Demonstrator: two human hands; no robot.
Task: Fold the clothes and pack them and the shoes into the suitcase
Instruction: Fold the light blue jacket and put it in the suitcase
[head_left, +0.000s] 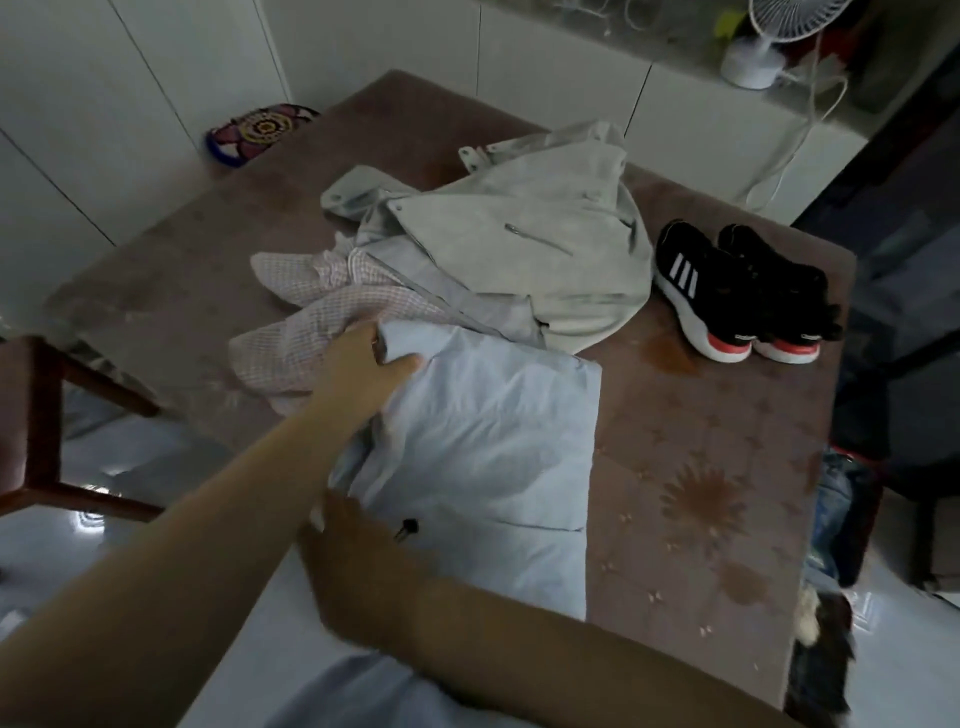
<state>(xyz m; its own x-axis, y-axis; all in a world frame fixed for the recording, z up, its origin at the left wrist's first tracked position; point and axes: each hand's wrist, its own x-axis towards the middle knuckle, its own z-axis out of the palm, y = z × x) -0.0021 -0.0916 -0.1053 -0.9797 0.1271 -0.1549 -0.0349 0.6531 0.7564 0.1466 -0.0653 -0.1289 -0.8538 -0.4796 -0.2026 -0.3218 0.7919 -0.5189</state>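
Folding looks to be the step in hand: a pale blue garment (493, 441) lies on the table (701, 493) at about six o'clock, nearest the person, already brought into a rough rectangle with its long edges fairly straight. The left hand (371, 364) grasps the garment's far left corner, thumb on top and fingers curled round the fabric, probably to pin or lift that corner so the fold keeps its line. The right hand (358, 551) reaches across the body to the near left edge of the same garment; it is dark and blurred, so I cannot tell whether it pinches the cloth or only lies on it. Working both hands along one edge suggests the person means either to turn that side over or to pick the bundle up whole. Behind it, at about ten o'clock, a pink checked shirt (306, 317) lies crumpled, and at twelve o'clock a pale grey jacket (519, 244) is spread loosely, partly over the shirt; neither looks folded yet. The black shoes (737, 296) stand side by side at two o'clock, just beside the jacket's hem, well apart from the hands and out of the folding space. No suitcase shows plainly; at four o'clock, past the table edge, some denim (831, 509) sits in something dark that may be the case, though I cannot tell.
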